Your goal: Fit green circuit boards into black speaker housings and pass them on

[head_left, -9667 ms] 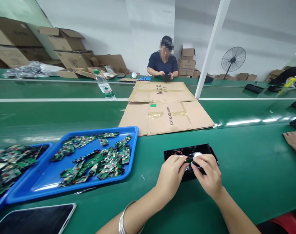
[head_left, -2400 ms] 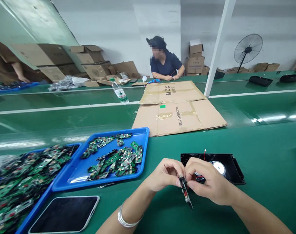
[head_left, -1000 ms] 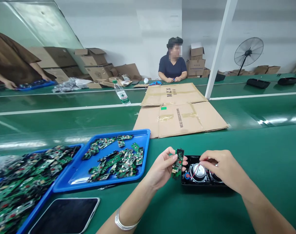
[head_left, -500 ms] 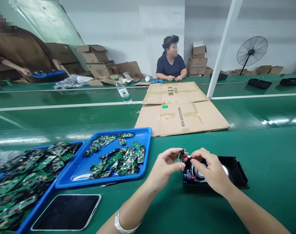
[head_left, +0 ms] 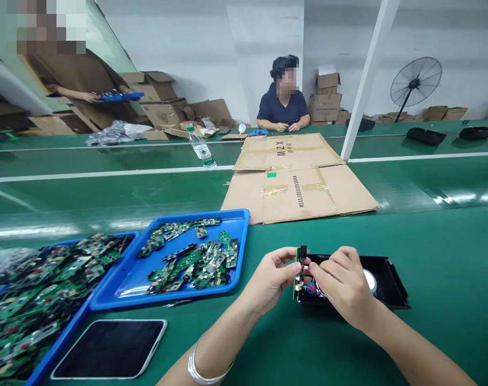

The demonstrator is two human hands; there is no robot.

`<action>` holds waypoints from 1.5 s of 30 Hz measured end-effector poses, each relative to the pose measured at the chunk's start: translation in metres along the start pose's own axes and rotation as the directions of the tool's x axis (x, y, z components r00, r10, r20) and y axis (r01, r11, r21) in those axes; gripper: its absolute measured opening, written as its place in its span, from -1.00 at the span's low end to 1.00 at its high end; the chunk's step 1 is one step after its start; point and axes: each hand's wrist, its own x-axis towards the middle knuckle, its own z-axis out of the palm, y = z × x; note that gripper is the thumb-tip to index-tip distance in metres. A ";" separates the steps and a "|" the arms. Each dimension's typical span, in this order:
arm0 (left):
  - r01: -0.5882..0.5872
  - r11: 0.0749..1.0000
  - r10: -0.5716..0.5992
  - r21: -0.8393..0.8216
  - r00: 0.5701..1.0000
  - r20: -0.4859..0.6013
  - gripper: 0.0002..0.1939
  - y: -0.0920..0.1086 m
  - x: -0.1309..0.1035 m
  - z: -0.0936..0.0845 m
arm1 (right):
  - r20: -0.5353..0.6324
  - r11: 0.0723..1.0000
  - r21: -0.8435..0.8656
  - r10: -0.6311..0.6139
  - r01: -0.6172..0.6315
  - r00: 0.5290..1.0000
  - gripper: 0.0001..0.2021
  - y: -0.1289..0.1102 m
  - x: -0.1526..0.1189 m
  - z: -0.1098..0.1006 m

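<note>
My left hand is closed on a green circuit board, which stands on edge between thumb and fingers. My right hand is closed too, its fingertips pinching a small white wire connector against the board's side. Whether the connector is seated I cannot tell. Just behind and beneath my hands lies a black speaker housing. A round silver-white speaker shows in it, partly covered by my right hand. Red and blue wires show at the housing's left end.
A blue tray of circuit boards sits left, beside a fuller heap of boards. A phone lies in front. Flattened cardboard and a water bottle are farther back. Two people are across the bench, one holding a blue tray.
My left hand has turned the board upright and edge-on. My right hand has brought the connector against it, its fingers curling closer. The standing person at left has moved right with the tray.
</note>
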 end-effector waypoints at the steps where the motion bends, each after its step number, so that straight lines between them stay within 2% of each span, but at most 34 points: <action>1: 0.006 1.000 -0.006 -0.001 1.000 0.000 -0.65 0.000 0.000 0.000 | 0.014 1.000 -0.022 -0.016 0.016 1.000 -0.87 0.000 0.000 -0.001; 6: -0.036 0.997 0.036 0.070 0.999 0.014 -0.65 -0.001 0.000 -0.001 | 0.082 0.994 -0.095 -0.046 0.054 0.996 -0.83 -0.003 -0.003 -0.002; 10: -0.105 0.986 0.101 0.132 0.994 0.036 -0.58 -0.002 0.000 -0.003 | 0.043 0.996 -0.071 -0.055 0.058 0.998 -0.82 -0.004 -0.006 0.002; 20: -0.071 0.986 0.050 0.150 0.989 0.137 -0.61 0.000 0.000 -0.005 | 0.026 0.999 0.018 -0.039 0.039 0.999 -0.81 -0.004 -0.008 0.009; 24: -0.047 0.964 0.008 0.261 0.989 0.148 -0.65 0.004 0.000 -0.003 | 0.136 0.996 0.084 -0.015 0.003 0.991 -0.83 0.001 -0.005 0.003; 27: -0.022 0.901 -0.079 0.433 0.974 0.213 -0.74 0.016 -0.006 -0.005 | 0.237 0.979 0.175 0.064 -0.108 0.969 -0.85 0.016 -0.011 -0.013; 29: -0.024 0.828 -0.134 0.560 0.962 0.239 -0.77 0.026 -0.014 -0.007 | 0.291 0.950 0.152 0.220 -0.272 0.931 -0.81 0.032 -0.023 -0.027; 30: -0.026 0.789 -0.160 0.614 0.956 0.246 -0.77 0.031 -0.018 -0.008 | 0.329 0.922 0.112 0.317 -0.370 0.890 -0.80 0.040 -0.030 -0.034; 33: -0.016 0.711 -0.274 0.703 0.915 0.297 -0.73 0.036 -0.025 -0.006 | 0.485 0.814 -0.040 0.523 -0.580 0.701 -0.78 0.058 -0.052 -0.053; 34: 0.000 0.703 -0.326 0.711 0.888 0.323 -0.72 0.033 -0.026 -0.003 | 0.533 0.786 -0.065 0.548 -0.615 0.644 -0.79 0.060 -0.057 -0.057; 36: 0.053 0.711 -0.423 0.701 0.829 0.366 -0.71 0.022 -0.023 0.007 | 0.614 0.743 -0.047 0.549 -0.668 0.567 -0.81 0.059 -0.061 -0.062; 38: 0.109 0.758 -0.446 0.643 0.806 0.388 -0.72 0.006 -0.016 0.019 | 0.676 0.698 0.047 0.504 -0.715 0.537 -0.78 0.054 -0.060 -0.062; 39: 0.115 0.787 -0.419 0.606 0.821 0.387 -0.73 -0.002 -0.012 0.026 | 0.690 0.673 0.107 0.479 -0.732 0.542 -0.75 0.051 -0.059 -0.061; 41: 0.057 0.819 -0.302 0.572 0.889 0.343 -0.75 -0.013 -0.003 0.038 | 0.672 0.631 0.223 0.453 -0.743 0.586 -0.72 0.047 -0.057 -0.056; 43: -0.032 0.789 -0.159 0.613 0.954 0.254 -0.76 -0.018 0.004 0.047 | 0.620 0.591 0.301 0.474 -0.748 0.625 -0.74 0.047 -0.057 -0.049; 45: -0.086 0.728 -0.029 0.680 0.987 0.157 -0.78 -0.020 0.009 0.053 | 0.576 0.548 0.345 0.518 -0.762 0.633 -0.78 0.049 -0.059 -0.042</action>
